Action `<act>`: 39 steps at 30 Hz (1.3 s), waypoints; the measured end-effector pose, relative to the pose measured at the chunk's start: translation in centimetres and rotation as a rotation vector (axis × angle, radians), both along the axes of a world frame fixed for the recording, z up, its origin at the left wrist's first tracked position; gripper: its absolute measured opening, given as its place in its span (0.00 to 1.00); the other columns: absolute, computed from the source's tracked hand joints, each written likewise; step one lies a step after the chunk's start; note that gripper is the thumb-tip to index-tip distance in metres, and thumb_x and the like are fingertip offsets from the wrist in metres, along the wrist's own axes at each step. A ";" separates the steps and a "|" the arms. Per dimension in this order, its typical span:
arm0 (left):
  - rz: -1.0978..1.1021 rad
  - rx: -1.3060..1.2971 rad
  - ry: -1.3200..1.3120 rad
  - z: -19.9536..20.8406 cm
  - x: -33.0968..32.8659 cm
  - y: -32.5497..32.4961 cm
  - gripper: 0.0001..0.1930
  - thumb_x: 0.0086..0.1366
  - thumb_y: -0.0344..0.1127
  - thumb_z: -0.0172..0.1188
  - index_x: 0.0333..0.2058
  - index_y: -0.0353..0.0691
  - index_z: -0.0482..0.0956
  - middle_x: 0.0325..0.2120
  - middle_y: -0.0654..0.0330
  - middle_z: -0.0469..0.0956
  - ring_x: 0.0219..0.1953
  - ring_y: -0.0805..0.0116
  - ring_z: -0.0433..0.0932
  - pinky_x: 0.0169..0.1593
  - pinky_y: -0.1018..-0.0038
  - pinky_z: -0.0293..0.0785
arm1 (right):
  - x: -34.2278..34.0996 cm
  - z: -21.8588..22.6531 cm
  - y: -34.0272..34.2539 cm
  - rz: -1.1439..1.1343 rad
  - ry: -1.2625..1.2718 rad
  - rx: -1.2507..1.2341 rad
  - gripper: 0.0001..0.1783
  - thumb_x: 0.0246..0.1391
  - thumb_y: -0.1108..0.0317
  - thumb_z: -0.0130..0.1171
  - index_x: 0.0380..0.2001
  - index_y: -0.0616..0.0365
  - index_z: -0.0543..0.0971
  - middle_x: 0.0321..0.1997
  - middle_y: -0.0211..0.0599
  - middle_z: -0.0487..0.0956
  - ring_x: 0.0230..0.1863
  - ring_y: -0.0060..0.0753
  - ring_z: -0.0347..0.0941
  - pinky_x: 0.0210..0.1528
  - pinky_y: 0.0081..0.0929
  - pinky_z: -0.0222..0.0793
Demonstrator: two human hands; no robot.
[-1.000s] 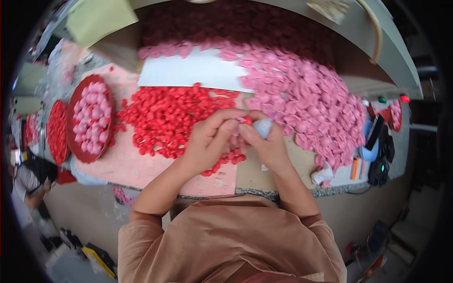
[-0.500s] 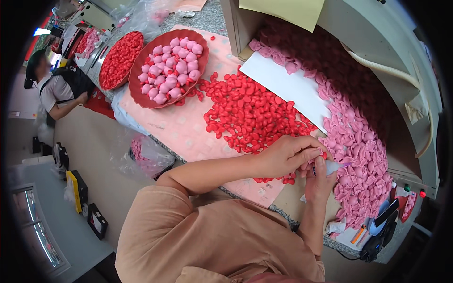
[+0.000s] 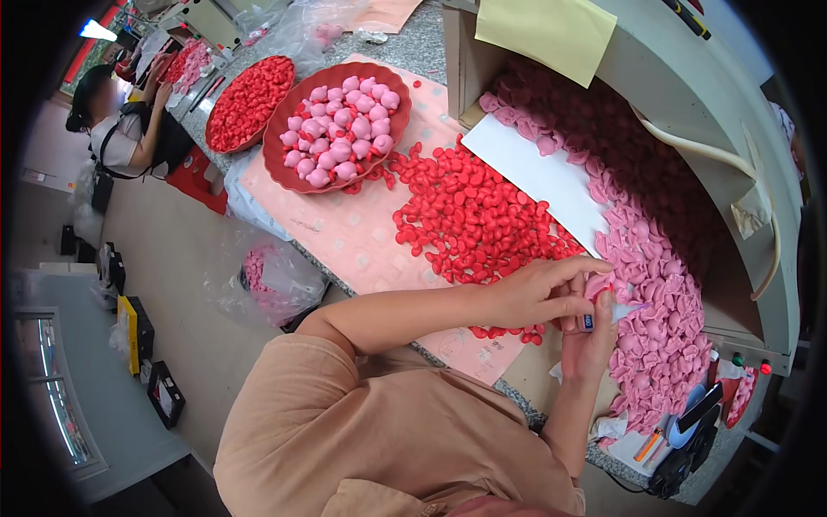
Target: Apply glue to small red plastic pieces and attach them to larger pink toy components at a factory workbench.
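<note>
My left hand reaches across from the left and pinches a small pink moulded piece with a bit of red on it. Right beside it, my right hand is closed round a small white squeeze bottle with a thin purple nozzle. The nozzle points right, over a heap of pink, ruffled pieces. Under and beyond my left forearm spreads a pile of red, rounded pieces. My fingers partly hide the bottle and the pinched piece.
A red scalloped bowl of pink ball-shaped pieces stands at the far left, next to a bowl of red pieces. A curved grey housing overhangs the pink heap. A white board lies between piles. Another person is at far left.
The whole view has shifted slightly. My left fingers have lifted and spread a little around the pink piece; my right hand still holds the bottle. The other person's arm has risen.
</note>
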State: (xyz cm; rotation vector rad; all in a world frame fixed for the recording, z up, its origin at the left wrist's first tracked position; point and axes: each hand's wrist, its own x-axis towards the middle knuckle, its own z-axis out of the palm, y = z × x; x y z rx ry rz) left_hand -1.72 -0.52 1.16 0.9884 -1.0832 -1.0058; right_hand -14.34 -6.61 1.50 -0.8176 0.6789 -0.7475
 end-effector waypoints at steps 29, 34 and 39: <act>-0.260 0.212 0.923 -2.2 2.2 -1.2 0.26 0.67 0.49 0.41 0.55 0.33 0.59 0.50 0.51 0.68 0.38 0.68 0.77 0.41 0.74 0.77 | -3.2 1.6 -3.0 0.064 0.279 -0.397 0.11 0.56 0.72 0.49 0.42 0.63 0.66 0.24 0.32 0.71 0.20 0.16 0.63 0.20 0.14 0.60; -0.241 0.373 0.923 -1.7 1.8 -1.5 0.28 0.67 0.49 0.41 0.57 0.32 0.56 0.50 0.52 0.68 0.38 0.72 0.76 0.39 0.76 0.78 | -2.8 0.8 -3.1 -0.154 0.058 -0.369 0.14 0.61 0.60 0.45 0.38 0.63 0.67 0.19 0.29 0.65 0.17 0.17 0.58 0.20 0.17 0.58; -0.245 0.414 0.831 -0.5 0.9 -1.3 0.28 0.68 0.47 0.42 0.58 0.32 0.53 0.48 0.51 0.69 0.39 0.73 0.75 0.40 0.76 0.78 | -3.6 0.2 -4.0 -0.219 0.046 -0.440 0.16 0.61 0.57 0.45 0.34 0.61 0.67 0.19 0.29 0.65 0.18 0.18 0.59 0.21 0.18 0.58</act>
